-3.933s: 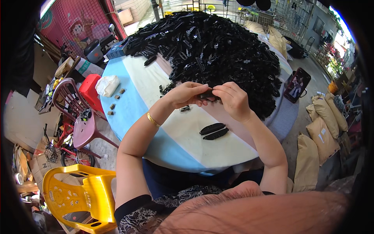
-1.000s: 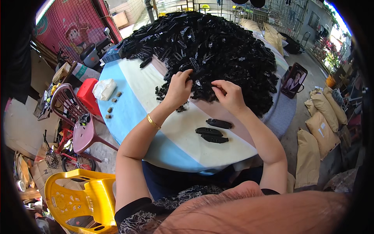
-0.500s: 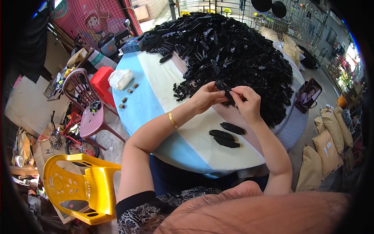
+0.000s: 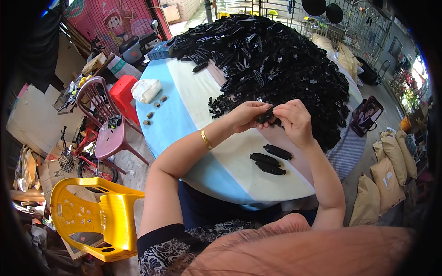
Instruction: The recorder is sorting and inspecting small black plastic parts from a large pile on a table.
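Both hands meet above the near edge of the heap, in front of my body. My left hand (image 4: 245,116) is closed round a black plastic piece (image 4: 265,116), mostly hidden by the fingers. My right hand (image 4: 297,122) pinches at the same piece from its right side, fingertips touching it. Three long oval black plastic pieces (image 4: 278,152) lie on the table just below the hands. A large heap of black plastic parts (image 4: 285,64) rises beyond them. Tiny black parts (image 4: 219,106) are gathered at its left edge.
The round table wears a striped cloth (image 4: 189,92). On its left lie a white plastic bag (image 4: 146,90) and several small brownish blocks (image 4: 157,105). A phone (image 4: 367,116) stands at the right edge. Plastic chairs (image 4: 117,221) are at left, filled sacks (image 4: 386,180) at right.
The held black piece has turned and sits lower, more covered by my fingers. My right hand has shifted slightly and its fingers have curled in closer. The whole view has moved a little.
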The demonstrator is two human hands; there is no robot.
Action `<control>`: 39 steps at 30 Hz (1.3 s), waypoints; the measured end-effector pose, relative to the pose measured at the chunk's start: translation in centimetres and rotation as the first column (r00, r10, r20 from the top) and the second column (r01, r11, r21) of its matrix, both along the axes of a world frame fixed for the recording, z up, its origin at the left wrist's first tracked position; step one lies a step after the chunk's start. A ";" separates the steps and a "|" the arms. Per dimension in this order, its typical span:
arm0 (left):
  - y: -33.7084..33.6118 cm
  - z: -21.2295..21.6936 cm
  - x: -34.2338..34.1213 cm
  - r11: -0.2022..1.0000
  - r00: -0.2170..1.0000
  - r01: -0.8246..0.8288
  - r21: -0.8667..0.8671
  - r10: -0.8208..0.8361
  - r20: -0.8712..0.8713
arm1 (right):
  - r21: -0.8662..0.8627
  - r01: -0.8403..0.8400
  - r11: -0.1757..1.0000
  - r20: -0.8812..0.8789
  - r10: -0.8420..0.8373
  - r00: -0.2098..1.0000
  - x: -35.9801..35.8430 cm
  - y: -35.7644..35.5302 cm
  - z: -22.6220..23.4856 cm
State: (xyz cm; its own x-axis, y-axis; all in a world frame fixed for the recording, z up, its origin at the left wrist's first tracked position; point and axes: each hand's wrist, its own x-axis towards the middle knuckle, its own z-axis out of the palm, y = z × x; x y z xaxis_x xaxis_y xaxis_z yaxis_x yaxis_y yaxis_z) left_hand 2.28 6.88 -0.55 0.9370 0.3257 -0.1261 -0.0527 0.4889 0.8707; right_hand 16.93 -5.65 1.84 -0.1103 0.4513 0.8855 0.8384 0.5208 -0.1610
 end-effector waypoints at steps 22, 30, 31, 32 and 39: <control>-1.3 2.3 -1.0 0.416 0.992 0.005 0.909 0.111 -0.056 | -0.646 -0.127 0.752 -0.353 -0.148 0.924 0.6 -0.5 -0.8; -1.2 2.0 -1.1 0.483 0.986 0.123 0.867 0.036 -0.160 | -0.697 -0.362 0.619 -0.530 -0.105 0.841 1.5 -0.4 -0.8; -1.3 2.0 -1.0 0.542 0.978 0.185 0.820 -0.022 -0.206 | -0.668 -0.448 0.595 -0.625 -0.120 0.772 2.0 -0.3 -0.7; -1.5 2.6 -1.1 0.434 0.946 0.323 0.841 -0.125 -0.299 | -0.628 -0.529 0.571 -0.709 -0.139 0.691 2.5 -0.2 -0.6; 1.6 2.0 0.4 0.232 0.892 -0.182 0.956 0.447 0.061 | -0.569 0.317 0.759 0.167 -0.270 0.948 1.6 -0.3 -2.4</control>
State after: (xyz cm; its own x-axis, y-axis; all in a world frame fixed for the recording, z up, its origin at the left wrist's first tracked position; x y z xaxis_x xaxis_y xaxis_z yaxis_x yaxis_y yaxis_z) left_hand 2.63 8.48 1.47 0.7249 0.6036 0.3320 0.2241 -0.6623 0.7149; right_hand 18.52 -5.97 -0.61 0.0622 0.8971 0.4375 0.9556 0.0730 -0.2856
